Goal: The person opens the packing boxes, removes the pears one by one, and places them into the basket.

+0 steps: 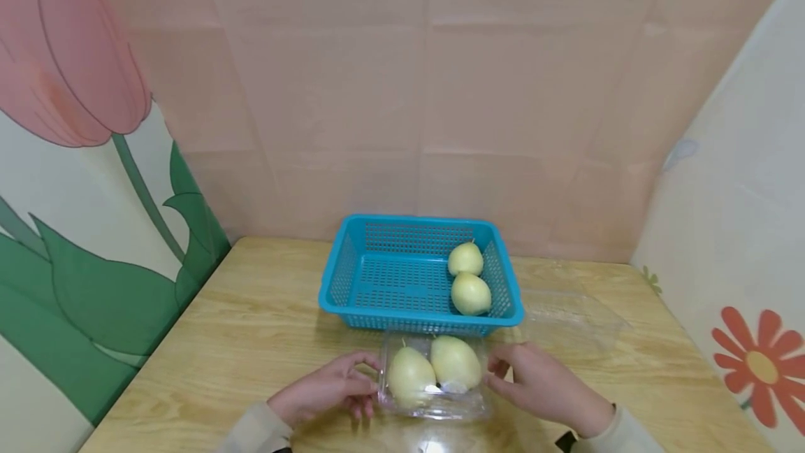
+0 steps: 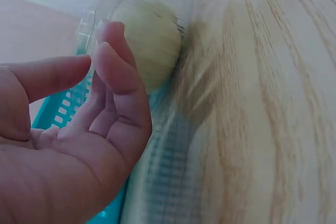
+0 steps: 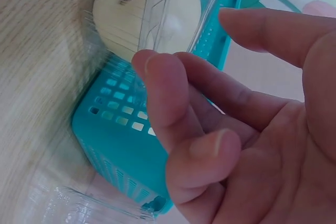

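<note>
Okay so closest in, the left hand (image 1: 336, 386) sat at the box's 9 o'clock and the right hand (image 1: 544, 383) at its 3 o'clock. On both, thumb and fingertips were apart, fingers bent, right up at the plastic. Couldn't tell if either was actually pinching the rim.

The clear box (image 1: 440, 412) itself was at 6 o'clock from the blue basket, just beside it, with two pears inside, one at the left (image 1: 410, 372) and one at the right (image 1: 454, 363). Looked to me like the step was steadying or shifting the box. For that, even pressure from both sides was the way to go: thin plastic like that probably flexed if squeezed, and round fruit could've rolled if one end went higher. Fingertips low on the walls seemed safest.

Beyond it, the blue basket (image 1: 409, 316) had two more pears at its 3 o'clock side, a back one (image 1: 466, 259) and a front one (image 1: 471, 293). Another clear plastic piece (image 1: 572, 317) lay on the wood counter (image 1: 270, 306) around 2 o'clock from the box, shape hard to make out.

Brands? Couldn't read any writing on box, basket or fruit, and the pink sheet (image 1: 428, 103) at 12 o'clock was plain too.
</note>
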Motion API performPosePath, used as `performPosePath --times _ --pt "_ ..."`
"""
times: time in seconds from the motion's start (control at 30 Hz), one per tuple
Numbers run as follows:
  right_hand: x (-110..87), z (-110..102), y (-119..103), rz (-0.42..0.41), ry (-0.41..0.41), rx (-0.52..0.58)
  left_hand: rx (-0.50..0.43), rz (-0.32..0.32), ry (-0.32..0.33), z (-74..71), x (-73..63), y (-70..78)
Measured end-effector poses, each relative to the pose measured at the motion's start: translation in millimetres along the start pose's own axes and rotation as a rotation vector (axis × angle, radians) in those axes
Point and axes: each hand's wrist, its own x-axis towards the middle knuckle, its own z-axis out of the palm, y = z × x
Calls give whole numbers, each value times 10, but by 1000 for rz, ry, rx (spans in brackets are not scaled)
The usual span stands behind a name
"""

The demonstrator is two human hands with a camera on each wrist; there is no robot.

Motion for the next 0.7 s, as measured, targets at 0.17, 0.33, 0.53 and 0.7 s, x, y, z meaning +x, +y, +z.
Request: performPosePath --times 0.17,0.33,0.53,0.7 --pt "11 -10 -22 20 -14 -24 -49 -21 -11 -22 20 -28" --pt "27 -9 -93 47 18 -88 -70 -38 2 -36 26 -55" --pt "83 32 -242 -46 110 -186 -71 -53 24 -19 33 -87" --pt "188 134 -439 -148 116 -195 -59 -55 27 5 34 -88"
